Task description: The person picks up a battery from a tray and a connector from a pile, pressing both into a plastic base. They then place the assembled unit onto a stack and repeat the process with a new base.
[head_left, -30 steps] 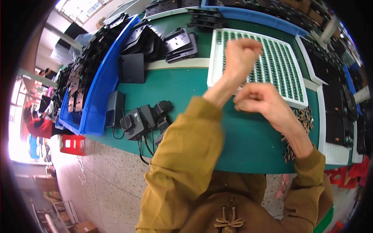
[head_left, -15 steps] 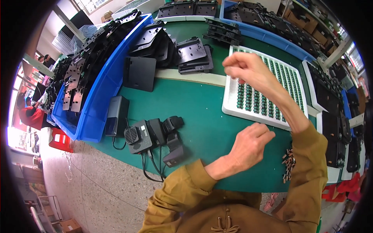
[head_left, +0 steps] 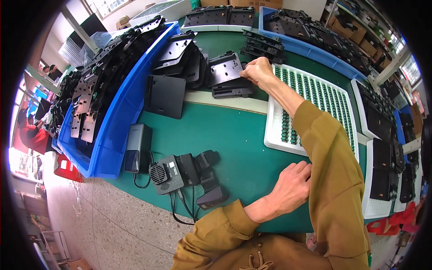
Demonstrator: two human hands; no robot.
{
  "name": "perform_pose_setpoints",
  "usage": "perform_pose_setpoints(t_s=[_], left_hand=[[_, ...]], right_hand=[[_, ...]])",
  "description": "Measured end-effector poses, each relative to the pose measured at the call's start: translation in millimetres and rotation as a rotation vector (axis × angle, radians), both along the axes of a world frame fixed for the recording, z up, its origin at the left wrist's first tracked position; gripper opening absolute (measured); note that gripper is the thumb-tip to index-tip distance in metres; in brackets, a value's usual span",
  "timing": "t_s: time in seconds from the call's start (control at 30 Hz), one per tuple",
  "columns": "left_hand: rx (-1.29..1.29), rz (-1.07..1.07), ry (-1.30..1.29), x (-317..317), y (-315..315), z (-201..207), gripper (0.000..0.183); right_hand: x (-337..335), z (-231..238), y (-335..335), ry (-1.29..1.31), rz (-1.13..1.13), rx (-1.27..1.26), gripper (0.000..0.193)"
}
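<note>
Green desk (head_left: 234,135), busy workshop: right hand (head_left: 256,69) has its fingers curled around a black plastic bracket (head_left: 227,74) atop the stack. Looks stiff and light, best gripped by the edge. Left hand (head_left: 292,186) rests loosely open, holding nothing, by the white parts tray (head_left: 274,135).

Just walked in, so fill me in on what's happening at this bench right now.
A person in a mustard-coloured top is working at a green table. Their right hand reaches far forward and is closed on the edge of a black plastic part that sits on a small stack. Their left hand rests flat on the table near the front edge, holding nothing. Beside the right arm lies a white tray filled with rows of small green pieces. A blue bin of black parts stands to the left.
</note>
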State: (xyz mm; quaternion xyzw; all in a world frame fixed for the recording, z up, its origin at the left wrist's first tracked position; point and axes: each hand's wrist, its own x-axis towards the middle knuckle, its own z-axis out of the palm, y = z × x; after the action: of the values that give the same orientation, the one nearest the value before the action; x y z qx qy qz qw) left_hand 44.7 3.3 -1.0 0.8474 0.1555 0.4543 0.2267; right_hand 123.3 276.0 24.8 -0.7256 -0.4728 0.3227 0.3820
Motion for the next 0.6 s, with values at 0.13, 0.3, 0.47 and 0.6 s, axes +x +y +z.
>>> perform_pose_setpoints(t_s=[0.13,0.3,0.47,0.6], left_hand=[[-0.007,0.001,-0.016,-3.1,4.9,0.8,0.024],[0.172,0.046,-0.265,-7.0,16.4,19.3,0.038],[0.214,0.521,-0.472,-33.1,39.0,46.5,0.027],[0.002,0.527,-0.310,-44.6,51.0,42.0,0.029]], right_hand=[[1.2,21.8,-30.0,0.683,0.028,-0.125,0.010],[38.7,65.8,-114.5,0.797,0.185,-0.040,0.027],[82.0,84.1,-248.3,0.654,0.310,-0.115,0.032],[90.8,69.4,-341.5,0.750,0.262,-0.302,0.021]])
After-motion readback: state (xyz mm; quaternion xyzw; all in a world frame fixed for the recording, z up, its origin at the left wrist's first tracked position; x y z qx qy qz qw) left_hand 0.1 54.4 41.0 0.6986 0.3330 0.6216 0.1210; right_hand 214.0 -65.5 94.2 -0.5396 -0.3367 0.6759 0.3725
